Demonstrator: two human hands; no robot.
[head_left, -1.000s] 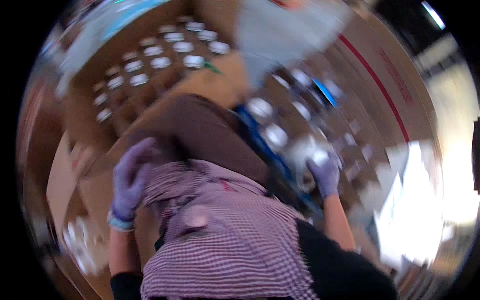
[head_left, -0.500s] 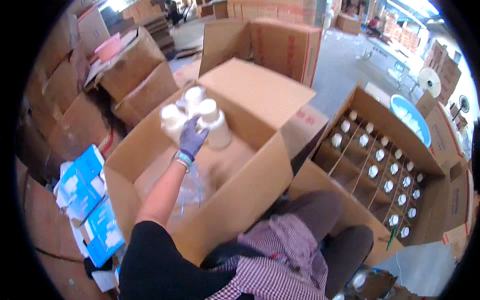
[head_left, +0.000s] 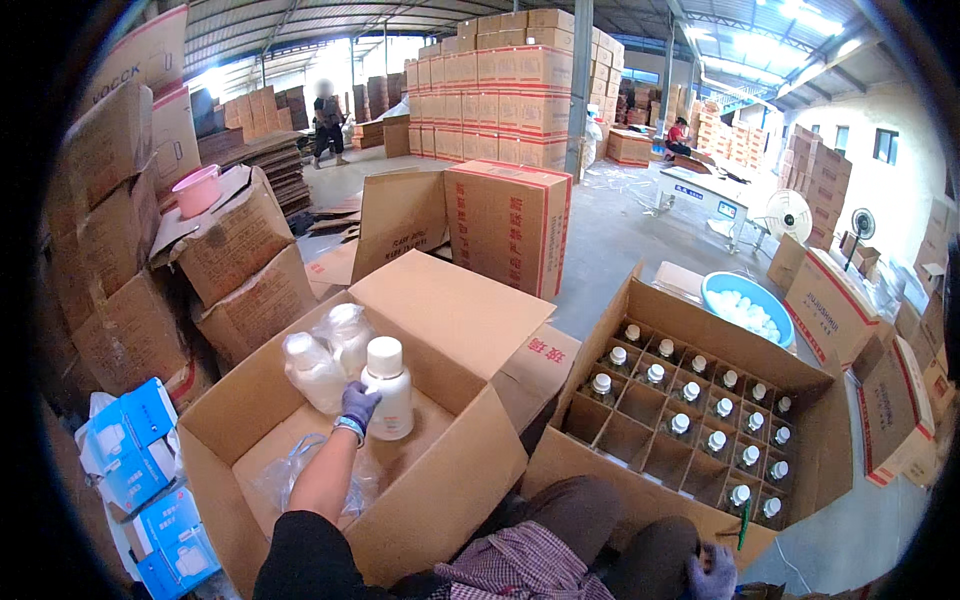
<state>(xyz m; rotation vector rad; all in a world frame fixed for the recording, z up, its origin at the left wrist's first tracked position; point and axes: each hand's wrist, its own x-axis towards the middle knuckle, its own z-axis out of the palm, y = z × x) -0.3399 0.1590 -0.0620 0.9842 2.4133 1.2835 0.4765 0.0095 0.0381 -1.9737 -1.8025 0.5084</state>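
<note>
My left hand (head_left: 360, 402), in a grey-purple glove, reaches into an open cardboard carton (head_left: 455, 455). Its fingers are closed against the left side of a white capped bottle (head_left: 388, 388), which stands upright inside. Beside it are two more white bottles in clear plastic, one at the left (head_left: 312, 372) and one behind (head_left: 348, 338). Crumpled clear plastic (head_left: 300, 478) lies on the carton floor around my left wrist. Low at the right, next to my knee, my gloved right hand (head_left: 712, 574) has its fingers apart, with nothing visible in it.
To the right, a divided carton (head_left: 800, 375) holds several clear bottles with white caps; some compartments hold none. A blue basin (head_left: 750, 305) of white pieces stands behind it. Blue printed boxes (head_left: 130, 435) lie at left, near stacked cartons (head_left: 240, 240). A green strip (head_left: 744, 525) hangs at the divided carton's edge.
My view has tilted up, showing more of the warehouse. My right hand has come into view at the lower right. My left hand stays at the white bottles.
</note>
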